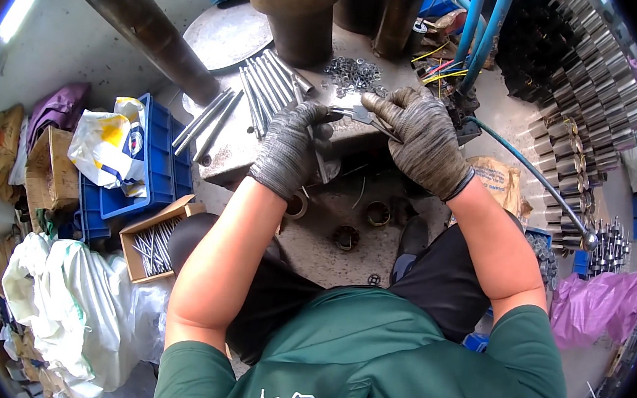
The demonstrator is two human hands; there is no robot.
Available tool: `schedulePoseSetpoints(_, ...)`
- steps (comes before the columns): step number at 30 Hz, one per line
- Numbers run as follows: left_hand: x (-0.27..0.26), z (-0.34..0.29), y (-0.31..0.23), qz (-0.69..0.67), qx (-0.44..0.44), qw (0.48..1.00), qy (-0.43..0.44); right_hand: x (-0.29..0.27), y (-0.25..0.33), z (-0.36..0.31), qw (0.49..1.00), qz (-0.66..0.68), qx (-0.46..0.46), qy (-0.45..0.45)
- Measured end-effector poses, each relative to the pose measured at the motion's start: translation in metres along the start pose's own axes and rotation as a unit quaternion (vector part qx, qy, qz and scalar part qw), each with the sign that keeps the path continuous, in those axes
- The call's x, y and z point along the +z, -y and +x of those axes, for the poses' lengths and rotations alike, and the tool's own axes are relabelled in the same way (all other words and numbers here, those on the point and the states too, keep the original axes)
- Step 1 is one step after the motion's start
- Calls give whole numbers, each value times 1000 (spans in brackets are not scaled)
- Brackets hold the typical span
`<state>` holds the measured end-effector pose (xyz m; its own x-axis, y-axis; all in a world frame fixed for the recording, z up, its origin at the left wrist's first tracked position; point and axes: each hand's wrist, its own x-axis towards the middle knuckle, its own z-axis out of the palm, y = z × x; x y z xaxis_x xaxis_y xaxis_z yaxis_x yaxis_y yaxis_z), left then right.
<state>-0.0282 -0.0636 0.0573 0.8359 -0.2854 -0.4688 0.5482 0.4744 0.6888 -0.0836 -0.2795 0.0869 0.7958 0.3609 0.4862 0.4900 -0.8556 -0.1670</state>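
Both of my hands wear grey knit work gloves. My left hand (290, 146) is closed around a slim metal rod (322, 165), whose lower part slants down below the fingers. Pliers (362, 114) are gripped in my right hand (427, 142), with their jaws pointing left and reaching the top of the left hand's grip. Whether the jaws hold anything is too small to tell. Behind the left hand, several bare metal rods (266, 90) lie side by side on the worktable (227, 148). Beyond the pliers is a loose pile of small metal rings (353, 73).
A heavy flanged metal column (291, 4) stands at the back, with blue hoses (488, 31) to its right. Blue crates (155, 164) and a cardboard box of rods (149, 248) sit at left. Stacked metal cylinders (597, 95) line the right. Round parts (377, 214) lie below the table.
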Motion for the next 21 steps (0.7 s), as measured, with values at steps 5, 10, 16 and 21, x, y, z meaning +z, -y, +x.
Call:
schedulePoseSetpoints(5, -4, -1, -2, -3, -2, 1000, 9, 0, 0, 1, 1000, 7, -8, -3)
schedulePoseSetpoints(10, -1, -4, -1, -5, -1, 1000, 7, -2, 2, 0, 1000, -6, -5, 4)
schedulePoseSetpoints(16, 1, -11, -5, 34, 17, 999, 16, -8, 5, -2, 999, 9, 36, 36)
schedulePoseSetpoints(21, 2, -21, -8, 313, 168, 933, 61, -8, -9, -9, 965, 204, 148, 76)
